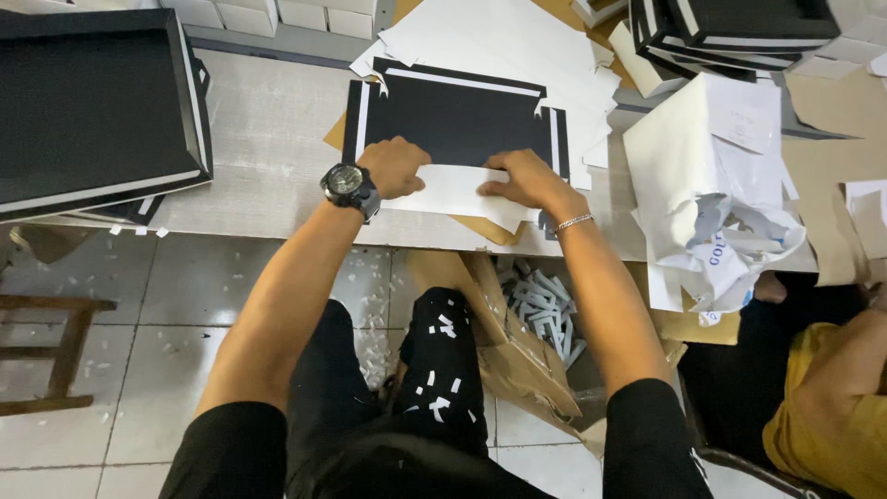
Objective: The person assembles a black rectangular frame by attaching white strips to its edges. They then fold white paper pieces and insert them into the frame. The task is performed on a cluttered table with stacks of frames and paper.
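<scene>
Paper scraps (545, 310) fill a brown bag (517, 360) under the table edge. On the table (268, 176), the left hand (395, 166) and right hand (522, 177), fingers curled, press a white flap (453, 192) down. Beyond lies the black sheet (457, 120) it belongs to.

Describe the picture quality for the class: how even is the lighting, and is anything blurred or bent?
Head view: soft, even light, no hard shadows; the black sheet shows no glare; both hands, left hand and right hand, look sharp; table edge bows slightly from the wide lens; the bottom edge falls dark.
</scene>
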